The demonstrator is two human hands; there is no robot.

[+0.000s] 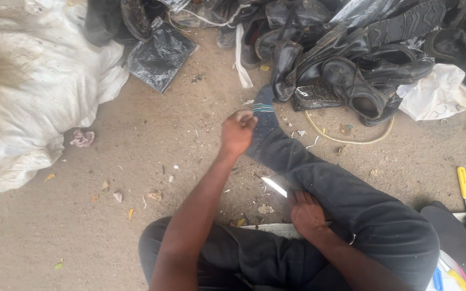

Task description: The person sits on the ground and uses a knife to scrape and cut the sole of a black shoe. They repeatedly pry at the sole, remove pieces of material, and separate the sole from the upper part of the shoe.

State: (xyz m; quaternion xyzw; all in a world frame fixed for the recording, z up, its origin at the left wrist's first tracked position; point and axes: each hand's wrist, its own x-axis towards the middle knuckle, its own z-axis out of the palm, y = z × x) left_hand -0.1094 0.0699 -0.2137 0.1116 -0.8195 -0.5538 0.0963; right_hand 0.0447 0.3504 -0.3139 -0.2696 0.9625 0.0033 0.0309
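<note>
I sit on the dirt ground with my leg in dark trousers (341,188) stretched forward. The foot wears a dark blue sock (264,108) with light stripes. My left hand (237,132) is at the ankle, its fingertips pinched on the sock next to the stripes. My right hand (307,214) lies on my thigh, fingers curled, and a bright metal knife blade (274,186) sticks out from it toward the upper left. A pale flat board (276,229) shows under that hand, between my legs.
A heap of worn black shoes (351,59) lies just beyond my foot, with a yellow cord loop (346,140) by it. A big white sack (28,91) fills the left, a black plastic bag (160,56) beside it. A yellow-handled tool (463,186) and shoe soles (457,240) sit at right.
</note>
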